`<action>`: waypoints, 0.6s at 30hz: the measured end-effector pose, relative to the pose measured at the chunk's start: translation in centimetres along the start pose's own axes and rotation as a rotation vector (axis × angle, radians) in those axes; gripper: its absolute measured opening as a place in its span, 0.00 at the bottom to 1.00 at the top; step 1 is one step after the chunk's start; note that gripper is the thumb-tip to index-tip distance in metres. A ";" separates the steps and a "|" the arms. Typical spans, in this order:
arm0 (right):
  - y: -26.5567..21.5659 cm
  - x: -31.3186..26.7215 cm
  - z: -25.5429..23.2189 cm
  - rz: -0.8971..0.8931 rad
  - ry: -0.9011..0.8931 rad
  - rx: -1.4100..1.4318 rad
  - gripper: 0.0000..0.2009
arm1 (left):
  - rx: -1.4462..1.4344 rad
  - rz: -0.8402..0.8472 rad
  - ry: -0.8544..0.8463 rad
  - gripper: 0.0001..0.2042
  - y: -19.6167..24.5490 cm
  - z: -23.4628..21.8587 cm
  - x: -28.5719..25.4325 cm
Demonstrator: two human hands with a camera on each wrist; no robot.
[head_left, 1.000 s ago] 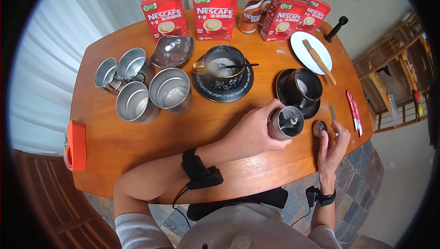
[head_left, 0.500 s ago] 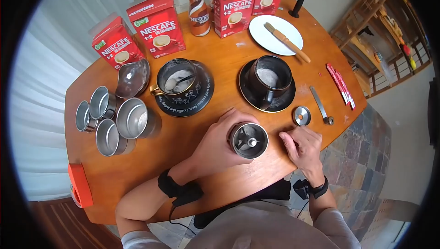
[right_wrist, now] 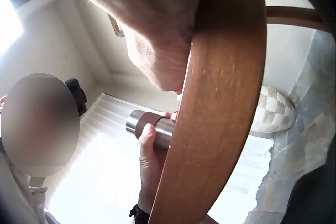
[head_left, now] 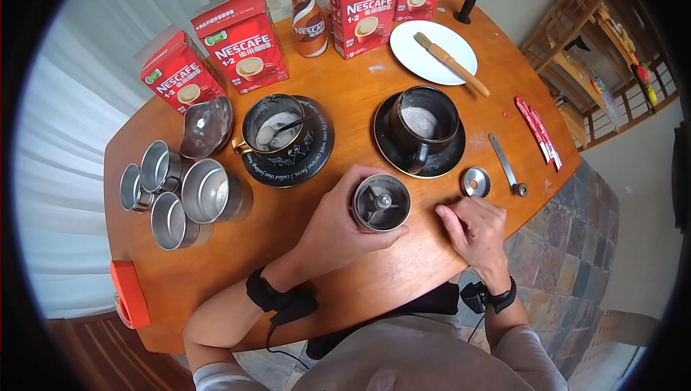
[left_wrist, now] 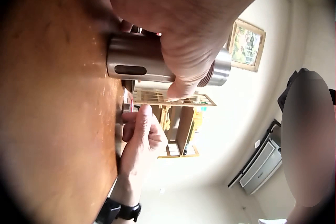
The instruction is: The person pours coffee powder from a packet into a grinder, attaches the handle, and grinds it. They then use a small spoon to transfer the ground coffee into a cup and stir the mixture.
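My left hand [head_left: 332, 219] grips a steel manual coffee grinder [head_left: 392, 222] by its side, fingers and thumb wrapped round it. The grinder stands upright with its base at the tabletop, as the left wrist view shows; its open top reveals spokes and a central shaft. My right hand [head_left: 479, 231] rests at the table's near edge, thumb out and fingers loosely curled, holding nothing. Just beyond it lie a round metal lid [head_left: 484, 178] with a centre hole and a flat crank handle [head_left: 503, 160] with a knob. A black cup [head_left: 407, 142] with pale powder inside sits on a saucer behind the grinder.
Left of the grinder, a patterned cup [head_left: 253, 126] with a spoon stands on its saucer [head_left: 291, 173]. Several metal cups [head_left: 209, 189] cluster farther left. A white plate [head_left: 410, 52] bears a wooden-handled brush [head_left: 453, 65]. Red sachets [head_left: 536, 132] lie right; Nescafe boxes [head_left: 252, 60] line the back.
My right hand has drawn back from the lid and crank handle to the table edge. My left hand has brought the grinder nearer my body, away from the black cup. The head view has turned.
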State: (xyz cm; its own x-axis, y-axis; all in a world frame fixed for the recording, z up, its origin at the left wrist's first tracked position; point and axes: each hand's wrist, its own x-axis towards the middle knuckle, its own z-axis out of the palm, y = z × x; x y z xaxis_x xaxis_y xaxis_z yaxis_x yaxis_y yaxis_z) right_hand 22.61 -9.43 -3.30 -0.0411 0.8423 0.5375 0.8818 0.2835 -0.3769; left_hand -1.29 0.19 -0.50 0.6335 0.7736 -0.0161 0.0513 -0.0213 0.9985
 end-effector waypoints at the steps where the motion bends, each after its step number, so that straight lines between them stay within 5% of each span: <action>1: 0.0 0.0 0.0 0.002 0.003 -0.004 0.14 | -0.007 0.013 0.011 0.29 0.0 0.0 0.0; 9: 0.1 -0.1 0.2 -0.003 0.052 0.017 0.14 | 0.134 0.026 -0.009 0.22 0.0 -0.2 0.1; 15: 0.3 -0.3 0.0 0.000 0.066 0.065 0.15 | 0.079 0.093 0.193 0.25 3.1 0.2 0.2; 18: 0.5 -0.4 0.1 -0.009 0.099 0.102 0.15 | 0.380 0.236 0.313 0.25 6.8 0.0 1.5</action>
State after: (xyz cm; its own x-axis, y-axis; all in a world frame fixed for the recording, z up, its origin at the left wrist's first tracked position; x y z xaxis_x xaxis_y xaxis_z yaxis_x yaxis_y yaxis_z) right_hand 22.98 -9.60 -3.74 0.0026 0.7917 0.6109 0.8292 0.3397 -0.4438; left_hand 0.01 1.17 6.29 0.4044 0.8706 0.2802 0.2479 -0.3992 0.8827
